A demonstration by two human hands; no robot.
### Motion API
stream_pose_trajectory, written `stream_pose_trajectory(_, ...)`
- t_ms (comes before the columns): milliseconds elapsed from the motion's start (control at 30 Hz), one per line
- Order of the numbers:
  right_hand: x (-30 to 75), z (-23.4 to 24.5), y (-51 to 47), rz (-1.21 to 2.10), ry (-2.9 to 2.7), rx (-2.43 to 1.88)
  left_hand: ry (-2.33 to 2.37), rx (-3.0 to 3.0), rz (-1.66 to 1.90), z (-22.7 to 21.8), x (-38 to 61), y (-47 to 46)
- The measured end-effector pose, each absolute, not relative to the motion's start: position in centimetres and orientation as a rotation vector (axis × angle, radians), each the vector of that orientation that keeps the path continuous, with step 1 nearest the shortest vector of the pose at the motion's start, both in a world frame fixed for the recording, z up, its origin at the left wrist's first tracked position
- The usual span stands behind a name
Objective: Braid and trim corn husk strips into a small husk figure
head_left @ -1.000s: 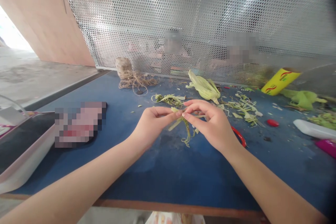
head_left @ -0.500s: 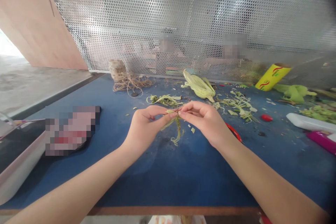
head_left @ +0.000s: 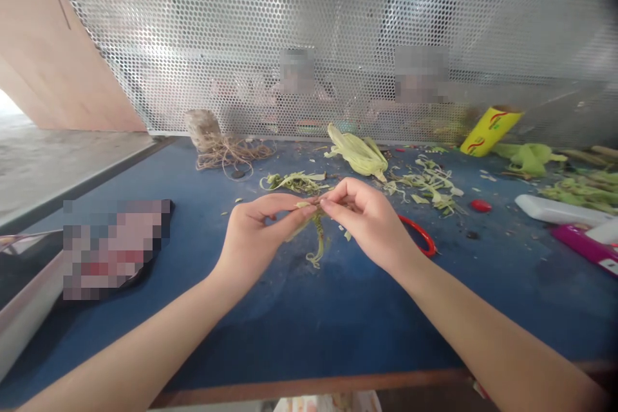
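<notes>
Over the middle of the blue table, my left hand [head_left: 258, 232] pinches a thin green twisted plant strip [head_left: 317, 244] between thumb and fingers. My right hand [head_left: 369, 212] is closed in a pinch on the same strip, its fingertips touching those of the left. Curly ends of the strip hang below the fingers, while the part inside the pinch is mostly hidden. Just behind the hands lie shredded green leaf strips [head_left: 297, 181] and a pale green corn husk [head_left: 360, 154]. A red loop-shaped handle [head_left: 427, 239] shows partly beside my right wrist.
Brown twine [head_left: 232, 153] lies at the back left, and a pixelated flat item [head_left: 120, 248] at the left. A yellow tube [head_left: 492, 132], more leaf shreds [head_left: 434, 187], a red oval piece [head_left: 481, 206] and a purple item [head_left: 579, 248] are to the right. A perforated metal screen [head_left: 290, 13] closes off the back.
The view has shifted slightly, so most things sit further left. Both hands keep their pinch on the plant strip, and more of the red loop shows beside my right wrist.
</notes>
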State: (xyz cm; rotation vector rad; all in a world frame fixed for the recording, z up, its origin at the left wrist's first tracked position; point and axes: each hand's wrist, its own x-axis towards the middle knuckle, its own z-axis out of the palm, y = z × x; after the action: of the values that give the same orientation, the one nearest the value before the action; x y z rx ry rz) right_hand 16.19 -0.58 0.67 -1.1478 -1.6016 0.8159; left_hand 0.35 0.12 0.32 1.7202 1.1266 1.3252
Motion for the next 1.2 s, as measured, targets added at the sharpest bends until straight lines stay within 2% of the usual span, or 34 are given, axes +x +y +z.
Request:
stream_pose_trajectory(433,16.0,0.78,-0.96,0.162,-1.789,-1.074,1.202,1.629,1.323,0.38,0.48,0.06)
stream_pose_trajectory(667,16.03,0.53,-0.84,0.527,-1.655,-1.022,1.172,1.623,1.379,0.58,0.58,-0.29)
stream_pose_trajectory(933,16.07,0.84,-0.86,0.369,-1.736,-0.982,1.153,1.581,1.332,0.29,0.6,-0.12)
stream_pose_trajectory(1200,16.37,0.69,-0.43,0.618,-1.644,-1.064,1.173,1.754,1.301,0.64,0.64,-0.65)
